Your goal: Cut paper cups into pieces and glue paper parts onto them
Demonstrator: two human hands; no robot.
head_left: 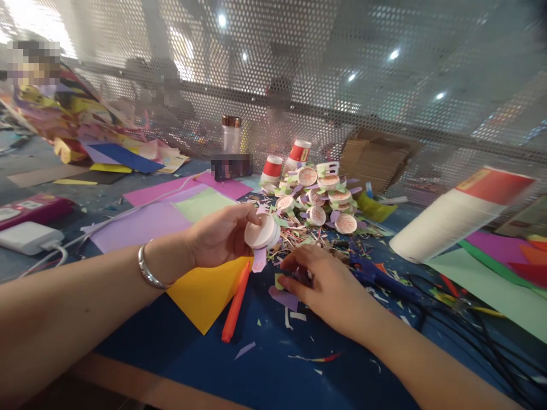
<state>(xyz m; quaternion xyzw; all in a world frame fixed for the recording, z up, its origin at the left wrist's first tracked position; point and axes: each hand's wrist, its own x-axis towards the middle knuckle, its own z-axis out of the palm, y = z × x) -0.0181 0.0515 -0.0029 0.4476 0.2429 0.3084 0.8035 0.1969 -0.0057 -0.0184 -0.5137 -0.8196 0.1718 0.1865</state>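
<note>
Left hand (226,233), with a silver bangle (147,267) at the wrist, pinches a white round piece (261,232) between thumb and fingers, raised above the worktop (171,364); a lilac tab (258,261) projects from the lower edge of the piece. Right hand (325,285) is curled palm downward, thumb and forefinger tips slightly parted, near a lilac paper scrap (283,297); whether it grips anything cannot be told, the fingers hiding the space beneath. Below the left hand, an orange marker (236,304) lies at the edge of a yellow-orange sheet (200,290). Beyond both hands rises a heap of similar round pieces (317,216) with coloured paper tabs, resting among shredded clippings; two red-and-white paper cups (272,167) stand behind it. To the right, a blue-handled tool (384,279) lies near a black cable (482,336), with a tall stack of cups (453,219) slanting in view. To the left, a pale purple sheet (132,230) underlies a white cord (141,206).
</note>
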